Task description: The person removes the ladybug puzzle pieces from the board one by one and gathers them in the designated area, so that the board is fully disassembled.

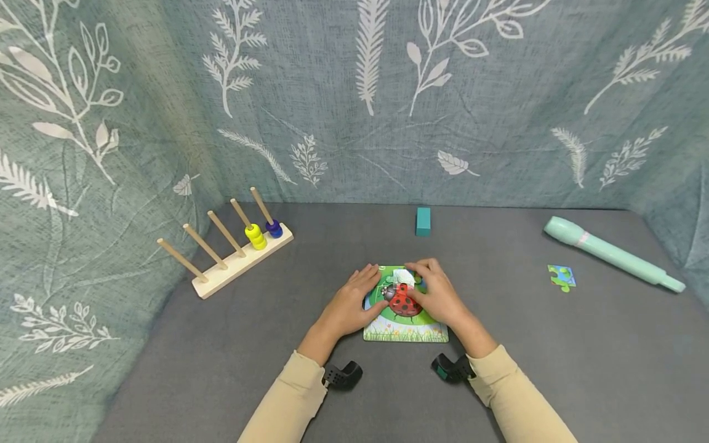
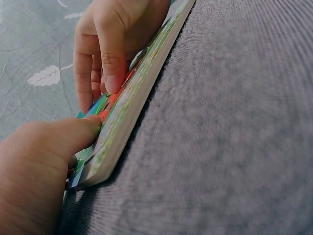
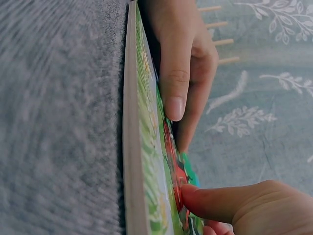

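A ladybug jigsaw puzzle (image 1: 406, 329) in a flat frame lies in front of me, with a pale bare patch (image 1: 403, 277) near its top. My left hand (image 1: 350, 306) rests along the puzzle's left side, fingers extended and thumb (image 2: 85, 131) on the picture. My right hand (image 1: 440, 294) bends over the upper right part. Its thumb (image 3: 208, 200) touches the red ladybug area while the index finger reaches the top edge, pinching a puzzle piece between them. The hand covers much of that piece. One loose puzzle piece (image 1: 562, 278) lies off to the right.
At the left stands a wooden peg stand (image 1: 235, 264) with yellow rings (image 1: 255, 237) and blue rings (image 1: 274, 229). A teal block (image 1: 423, 221) sits behind the puzzle. Far right lies a mint-green tube-shaped object (image 1: 615, 253). A patterned curtain (image 1: 354, 154) hangs behind the grey table (image 1: 310, 246).
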Motion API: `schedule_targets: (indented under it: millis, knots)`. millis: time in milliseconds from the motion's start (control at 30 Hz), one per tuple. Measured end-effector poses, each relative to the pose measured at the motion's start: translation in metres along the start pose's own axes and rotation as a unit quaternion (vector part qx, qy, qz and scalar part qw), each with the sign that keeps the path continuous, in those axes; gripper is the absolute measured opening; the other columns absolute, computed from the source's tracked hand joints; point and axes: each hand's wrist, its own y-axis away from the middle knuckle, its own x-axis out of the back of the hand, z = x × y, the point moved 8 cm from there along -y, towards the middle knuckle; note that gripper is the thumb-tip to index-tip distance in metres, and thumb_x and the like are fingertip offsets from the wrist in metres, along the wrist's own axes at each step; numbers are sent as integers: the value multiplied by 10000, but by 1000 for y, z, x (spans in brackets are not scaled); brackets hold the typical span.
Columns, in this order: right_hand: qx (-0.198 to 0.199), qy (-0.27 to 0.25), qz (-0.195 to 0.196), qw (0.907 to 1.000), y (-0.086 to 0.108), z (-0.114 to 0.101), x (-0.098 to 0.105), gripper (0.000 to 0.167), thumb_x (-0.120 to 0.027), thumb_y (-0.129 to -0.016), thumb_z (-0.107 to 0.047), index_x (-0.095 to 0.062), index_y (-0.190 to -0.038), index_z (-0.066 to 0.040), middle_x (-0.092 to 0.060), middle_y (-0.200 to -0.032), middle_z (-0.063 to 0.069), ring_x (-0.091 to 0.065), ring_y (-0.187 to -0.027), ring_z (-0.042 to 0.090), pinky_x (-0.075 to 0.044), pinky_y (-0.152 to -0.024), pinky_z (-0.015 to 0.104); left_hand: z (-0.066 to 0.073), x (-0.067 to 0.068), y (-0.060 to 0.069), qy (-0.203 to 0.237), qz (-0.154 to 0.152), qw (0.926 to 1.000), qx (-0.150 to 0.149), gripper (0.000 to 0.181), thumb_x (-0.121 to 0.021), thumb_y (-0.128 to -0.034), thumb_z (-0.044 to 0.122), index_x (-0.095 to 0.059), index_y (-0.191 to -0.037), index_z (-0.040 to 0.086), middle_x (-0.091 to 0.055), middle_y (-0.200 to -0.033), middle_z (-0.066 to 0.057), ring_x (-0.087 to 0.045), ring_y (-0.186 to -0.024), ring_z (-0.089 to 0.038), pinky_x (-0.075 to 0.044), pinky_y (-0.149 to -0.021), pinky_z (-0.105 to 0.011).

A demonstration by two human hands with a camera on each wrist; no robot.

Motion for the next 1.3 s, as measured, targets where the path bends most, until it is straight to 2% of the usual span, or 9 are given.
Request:
schedule_targets:
  millis: [200,567,1000,1300]
  knots:
    - [195,137,97,9997,1,-3,1,434,-697,-855,-81,-580,-1269,-27,-459,-1198,144,-450,-1060,278,-466,-849,427,0,0,0,7,20,10000,-15,618,-636,-904,343,-463,-1391,5,-406,-1473,-154,-332,-1401,-259,-269,-1180,-407]
    - [313,66,161,9994,1,-3,2,425,-693,-851,-53,-588,-1262,-27,-500,-1202,128,-528,-998,249,-504,-821,418,0,0,0,6,54,10000,-36,619,-644,-897,336,-468,-1387,3,-409,-1470,-156,-337,-1398,-265,-270,-1180,-410]
    - [389,84,188,9990,2,-2,4,410,-681,-868,-77,-586,-1263,-22,-513,-1207,129,-545,-1040,266,-517,-859,444,0,0,0,25,-21,10000,34,623,-637,-902,346,-459,-1395,10,-398,-1480,-148,-323,-1406,-257,-255,-1188,-394]
    - [436,116,175,9988,2,-5,12,398,-680,-871,-97,-594,-1254,-32,-528,-1204,132,-550,-1027,270,-517,-836,453,-1,1,0,34,-52,10000,63,623,-633,-904,350,-455,-1402,20,-395,-1484,-143,-316,-1410,-255,-251,-1190,-398]
